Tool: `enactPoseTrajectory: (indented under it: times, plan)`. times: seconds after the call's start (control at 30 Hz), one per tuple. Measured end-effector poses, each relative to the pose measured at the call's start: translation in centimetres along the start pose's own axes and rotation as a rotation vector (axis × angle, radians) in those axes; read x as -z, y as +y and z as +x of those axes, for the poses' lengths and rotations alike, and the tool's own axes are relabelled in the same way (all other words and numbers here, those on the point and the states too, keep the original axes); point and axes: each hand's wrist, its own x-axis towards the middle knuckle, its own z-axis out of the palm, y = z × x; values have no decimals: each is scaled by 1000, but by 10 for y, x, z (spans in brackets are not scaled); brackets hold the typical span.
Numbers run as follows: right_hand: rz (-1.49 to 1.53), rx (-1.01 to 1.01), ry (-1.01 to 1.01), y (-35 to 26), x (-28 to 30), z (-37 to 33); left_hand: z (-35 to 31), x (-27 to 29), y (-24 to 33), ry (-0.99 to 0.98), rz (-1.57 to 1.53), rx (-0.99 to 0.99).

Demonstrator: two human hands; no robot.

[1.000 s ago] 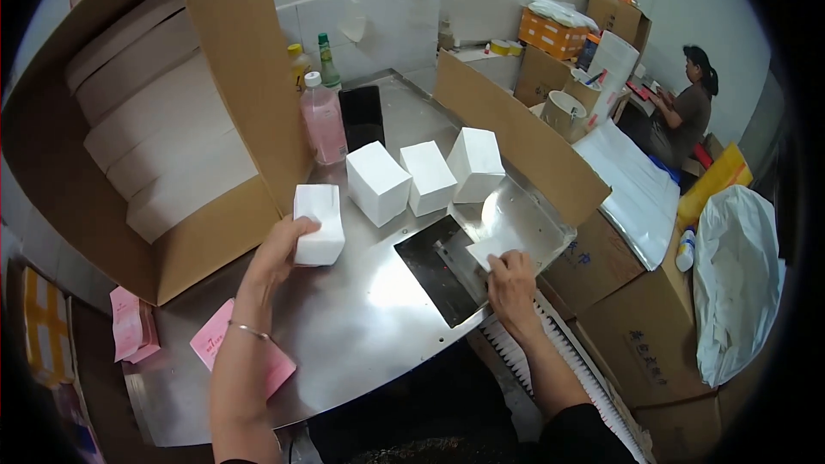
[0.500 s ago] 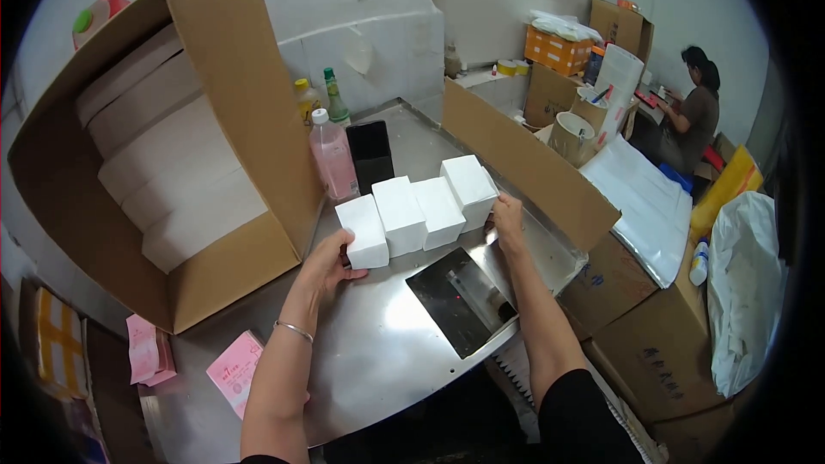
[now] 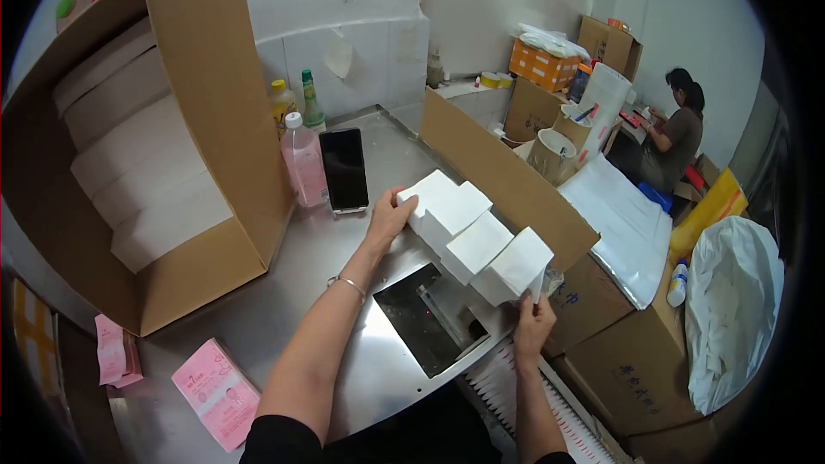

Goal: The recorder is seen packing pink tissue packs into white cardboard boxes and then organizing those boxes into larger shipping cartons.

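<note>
Between my two hands a row of several white block-shaped tissue stacks (image 3: 477, 247) is pressed together, running slantwise from upper left to lower right. My left hand (image 3: 391, 216) grips its far left end, thumb on the top. At the near right end, my right hand (image 3: 534, 322) pinches the last stack, where a thin sheet edge hangs loose. Below the row, a dark rectangular opening (image 3: 421, 322) is cut into the metal table (image 3: 322, 249). A row of white, toothed-looking edges (image 3: 574, 417) shows under the table beside my right forearm.
A large cardboard box (image 3: 202, 120) on its side holds white stacks at left. Pink printed wrappers (image 3: 219, 395) lie near it. A black phone (image 3: 344, 170) stands beside a pink-liquid bottle (image 3: 305, 163). A cardboard flap (image 3: 507, 176) borders the right. Further back sits a person (image 3: 679, 133).
The row of stacks has swung clockwise and moved right, over the table's opening. My left hand has gone up and right; my right hand has come nearer. The whole view has shifted slightly.
</note>
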Motion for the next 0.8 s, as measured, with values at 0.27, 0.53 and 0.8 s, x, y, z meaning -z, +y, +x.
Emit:
enactPoseTrajectory:
  times: [0.27,0.53,0.8]
  plan:
    - [-107,96,-177,-8,26,16,-59,24,12,-48,288,12]
    - [-674,894,-171,-79,-1,45,-274,35,203,-300,218,-350]
    - [-786,980,-244,-67,-14,50,-399,3,287,106,21,-514]
